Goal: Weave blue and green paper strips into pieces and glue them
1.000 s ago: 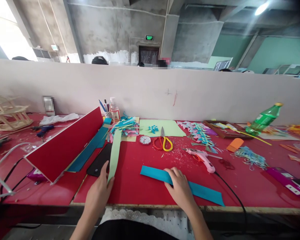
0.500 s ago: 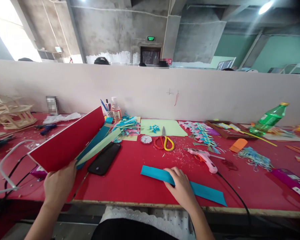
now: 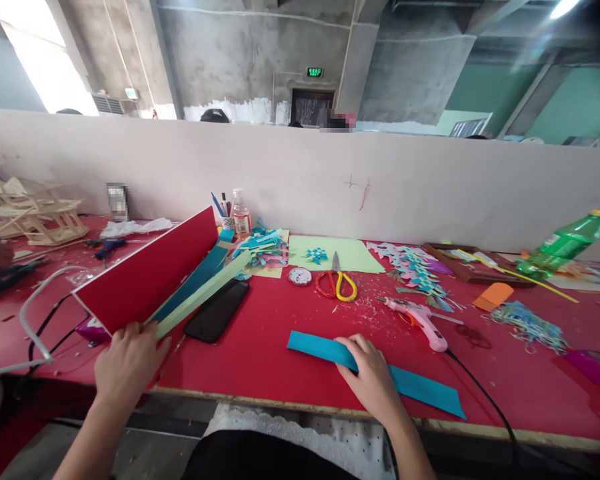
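My left hand (image 3: 130, 360) is at the near end of a light green paper strip (image 3: 205, 293), fingers and thumb on either side of it. Beside this strip, dark blue strips (image 3: 190, 283) lie along an upright red board (image 3: 150, 273). My right hand (image 3: 367, 373) is closed over the middle of a wide blue paper strip (image 3: 425, 390) near the table's front edge, thumb on the near side. A black phone (image 3: 217, 310) lies partly under the green strip. Scissors (image 3: 336, 280) with red and yellow handles and a pink glue gun (image 3: 417, 320) lie farther back.
Paper scraps (image 3: 263, 250) are heaped by a clear bottle (image 3: 241, 217). Light green sheets (image 3: 350, 257) hold a small woven piece (image 3: 316, 255). A green bottle (image 3: 565, 243) leans over a brown tray (image 3: 485, 270). The glue gun's cord (image 3: 480, 393) crosses the front edge.
The view has shifted slightly, so things appear farther right. My left thumb now shows beside the green strip's end. My right hand stays on the blue strip.
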Demonstrator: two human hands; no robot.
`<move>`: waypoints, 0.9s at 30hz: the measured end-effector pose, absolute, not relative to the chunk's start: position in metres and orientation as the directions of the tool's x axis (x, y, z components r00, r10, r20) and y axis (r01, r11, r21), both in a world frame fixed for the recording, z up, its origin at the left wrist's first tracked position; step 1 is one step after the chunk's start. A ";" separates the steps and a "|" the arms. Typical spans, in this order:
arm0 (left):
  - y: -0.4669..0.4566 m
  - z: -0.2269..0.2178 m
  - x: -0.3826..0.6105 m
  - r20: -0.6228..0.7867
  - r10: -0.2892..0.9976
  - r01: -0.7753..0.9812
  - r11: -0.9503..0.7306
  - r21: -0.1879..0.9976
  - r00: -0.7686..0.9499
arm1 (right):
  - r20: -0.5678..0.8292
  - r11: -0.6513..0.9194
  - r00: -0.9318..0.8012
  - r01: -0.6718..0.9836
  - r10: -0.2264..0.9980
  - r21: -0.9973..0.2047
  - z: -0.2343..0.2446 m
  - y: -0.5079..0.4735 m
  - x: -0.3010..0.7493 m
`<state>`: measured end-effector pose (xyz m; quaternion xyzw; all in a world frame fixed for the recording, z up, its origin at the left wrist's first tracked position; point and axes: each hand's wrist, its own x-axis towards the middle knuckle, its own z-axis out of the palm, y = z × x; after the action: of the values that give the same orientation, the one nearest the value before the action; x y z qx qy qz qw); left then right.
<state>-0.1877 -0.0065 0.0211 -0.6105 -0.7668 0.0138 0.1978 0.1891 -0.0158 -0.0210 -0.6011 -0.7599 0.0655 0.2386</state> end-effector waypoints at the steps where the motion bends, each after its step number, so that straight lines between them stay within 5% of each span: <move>1: -0.004 0.020 -0.183 0.315 0.941 0.931 0.219 -0.292 -0.123 | 0.284 0.269 -0.163 0.882 0.945 -0.388 -0.021 -0.016 0.189; 5: 0.016 0.016 -0.175 0.255 0.965 0.978 0.111 -0.177 -0.063 | 0.282 0.270 -0.164 0.878 0.945 -0.396 -0.020 -0.016 0.189; 10: 0.040 0.011 -0.191 0.223 0.974 0.983 -0.006 0.182 -0.035 | 0.266 0.265 -0.163 0.873 0.950 -0.410 -0.020 -0.017 0.190; 16: 0.051 0.020 -0.203 0.226 0.959 0.776 -0.011 0.631 -0.170 | 0.278 0.267 -0.157 0.866 0.948 -0.423 -0.020 -0.016 0.190; 19: 0.059 0.021 -0.206 0.234 0.937 0.817 0.084 0.570 -0.260 | 0.278 0.267 -0.156 0.866 0.948 -0.424 -0.019 -0.016 0.190; 24: 0.060 0.015 -0.202 0.101 0.940 0.937 0.308 0.166 -0.327 | 0.269 0.267 -0.159 0.858 0.950 -0.438 -0.020 -0.016 0.190; 27: 0.053 0.015 -0.193 0.232 0.931 0.960 0.271 0.076 -0.282 | 0.269 0.276 -0.167 0.853 0.949 -0.443 -0.020 -0.016 0.191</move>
<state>-0.1932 0.0529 0.0151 -0.5951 -0.7941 -0.1007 0.0708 0.1906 -0.0163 -0.0200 -0.5941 -0.7580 0.0950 0.2518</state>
